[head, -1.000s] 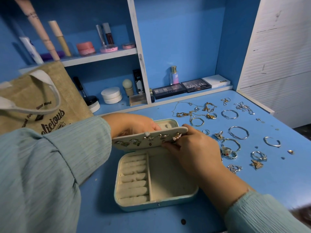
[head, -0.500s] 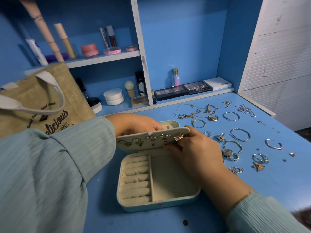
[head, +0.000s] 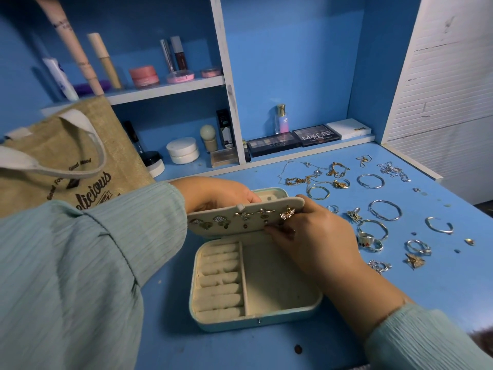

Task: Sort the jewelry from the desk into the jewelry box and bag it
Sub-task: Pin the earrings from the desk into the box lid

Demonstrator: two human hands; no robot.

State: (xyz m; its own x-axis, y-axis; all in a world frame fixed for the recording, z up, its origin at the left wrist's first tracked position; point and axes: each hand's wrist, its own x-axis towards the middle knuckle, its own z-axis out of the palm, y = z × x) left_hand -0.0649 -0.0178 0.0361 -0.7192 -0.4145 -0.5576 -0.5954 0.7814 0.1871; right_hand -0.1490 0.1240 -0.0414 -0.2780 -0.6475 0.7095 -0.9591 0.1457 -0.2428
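Right hand (head: 317, 236): fingertips pinched at the lower right edge of a cream padded earring panel (head: 245, 218), on something too small to make out, thumb at the panel's right end. Left hand (head: 216, 194): closed on the panel's top edge from behind, holding it tilted up over the box. Panel: a row of small gold and silver stud earrings (head: 287, 213) pinned across its face. Beneath it, a pale mint rectangular jewelry box (head: 256, 320), open, near the front edge of the blue desk (head: 453, 284); cream lining, ring rolls in the left compartment, a plain right compartment with nothing seen in it; lid standing up behind the panel. Loose jewelry on the desk's right half: thin silver bangles (head: 385, 210), an open silver cuff (head: 439, 225), chunky silver rings (head: 369, 241), small gold pieces (head: 414, 260), and tangled gold chains (head: 316, 178) toward the back edge. At the desk's left back corner, a tan jute tote bag (head: 64, 161) with white handles and dark lettering, upright. Behind, blue shelves with cosmetics, including a black eyeshadow palette marked MATTE (head: 316, 135).
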